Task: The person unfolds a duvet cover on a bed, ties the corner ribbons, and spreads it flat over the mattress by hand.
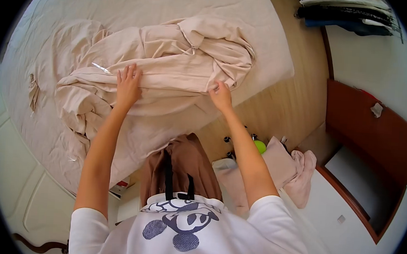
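Observation:
A large, rumpled beige-pink cloth [169,70] lies in folds across the bed [151,0]. My left hand [128,85] rests flat on a smooth strip of the cloth, its fingers a little apart. Near the right end of that strip, my right hand [221,95] pinches the cloth's edge between thumb and fingers. A white tag [101,68] sticks out of the fabric to the left of my left hand. Thin white ties show at the cloth's upper middle and at its lower left.
Folded pink fabric [276,167] lies at the lower right, beside a bright green round object [259,146]. Clothes hang [348,17] at the top right. A reddish-brown wooden panel [369,124] stands at the right. The white headboard [17,161] borders the bed's left.

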